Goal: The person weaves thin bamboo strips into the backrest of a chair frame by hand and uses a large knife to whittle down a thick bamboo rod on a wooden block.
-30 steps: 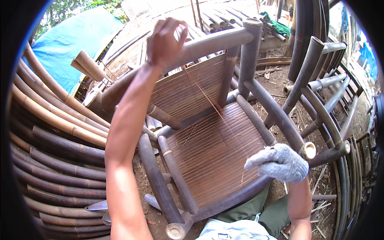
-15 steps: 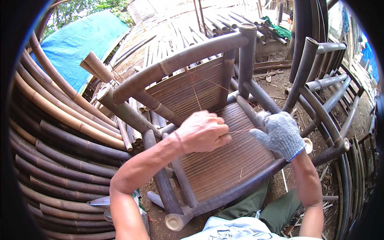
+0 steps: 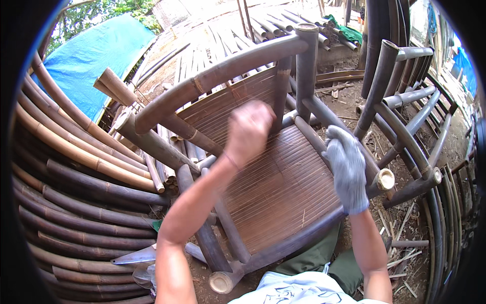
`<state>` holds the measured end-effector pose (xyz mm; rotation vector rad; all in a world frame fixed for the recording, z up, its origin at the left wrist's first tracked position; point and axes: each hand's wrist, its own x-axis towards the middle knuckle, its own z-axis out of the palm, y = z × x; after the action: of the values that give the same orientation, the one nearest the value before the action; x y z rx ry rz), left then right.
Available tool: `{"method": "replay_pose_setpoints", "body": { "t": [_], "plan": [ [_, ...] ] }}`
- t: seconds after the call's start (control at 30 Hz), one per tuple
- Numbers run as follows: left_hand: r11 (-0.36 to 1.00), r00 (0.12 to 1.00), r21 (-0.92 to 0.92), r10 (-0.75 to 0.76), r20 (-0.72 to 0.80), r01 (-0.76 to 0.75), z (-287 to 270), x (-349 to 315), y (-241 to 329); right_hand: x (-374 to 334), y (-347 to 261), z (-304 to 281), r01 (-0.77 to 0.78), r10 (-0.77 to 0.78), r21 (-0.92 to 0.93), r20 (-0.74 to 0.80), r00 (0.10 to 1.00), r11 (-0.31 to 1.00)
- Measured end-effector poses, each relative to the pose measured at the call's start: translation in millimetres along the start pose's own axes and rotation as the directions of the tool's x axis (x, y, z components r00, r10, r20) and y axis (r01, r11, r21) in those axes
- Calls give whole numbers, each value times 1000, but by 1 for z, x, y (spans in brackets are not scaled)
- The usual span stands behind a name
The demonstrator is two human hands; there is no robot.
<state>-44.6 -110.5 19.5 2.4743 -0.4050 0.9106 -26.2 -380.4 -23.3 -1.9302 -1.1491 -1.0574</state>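
A dark bamboo armchair (image 3: pixel 298 238) stands before me, with a slatted seat (image 3: pixel 283 197) and a slatted backrest (image 3: pixel 202 109). My left hand (image 3: pixel 250 129), bare and blurred by motion, is closed in front of the backrest. A thin brown cord (image 3: pixel 234 92) runs along the backrest slats toward it; the blur hides where the cord meets my fingers. In a grey knit glove, my right hand (image 3: pixel 347 169) is beside the right armrest with its fingers stretched out. Nothing shows in its grasp.
Curved bamboo poles (image 3: pixel 91 202) are stacked at left, with a handsaw (image 3: pixel 134 257) near them. Another bamboo frame (image 3: pixel 400 121) stands at right. Behind lie cut bamboo poles (image 3: pixel 268 30) and a blue tarp (image 3: pixel 96 61). Bamboo scraps (image 3: pixel 405 263) litter the ground at right.
My left hand has moved up and away toward the backrest. My right hand has turned fingers-up and shifted slightly left; the cord strand between the hands no longer shows.
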Motion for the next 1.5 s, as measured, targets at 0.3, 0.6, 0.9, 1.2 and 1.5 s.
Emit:
{"method": "replay_pose_setpoints", "body": {
  "t": [0.3,0.6,0.9,1.2,1.5],
  "plan": [
    [897,969,394,124,213,-201,-57,-2,73,52,-13,128,-842,277,456,881,382,-289],
    [579,473,249,-796,378,776,-110,154,-141,59,-16,138,-818,502,523,788,356,-241],
    [764,767,-277,-630,-124,583,-107,146,-186,67,-13,139,-785,514,531,793,328,-319],
    [527,386,115,-736,556,842,-96,153,-136,54,-10,83,-394,713,835,540,448,-385],
    [782,740,260,-622,256,567,-89,155,-154,-45,33,-66,-321,723,946,189,664,48]
  ]
}}
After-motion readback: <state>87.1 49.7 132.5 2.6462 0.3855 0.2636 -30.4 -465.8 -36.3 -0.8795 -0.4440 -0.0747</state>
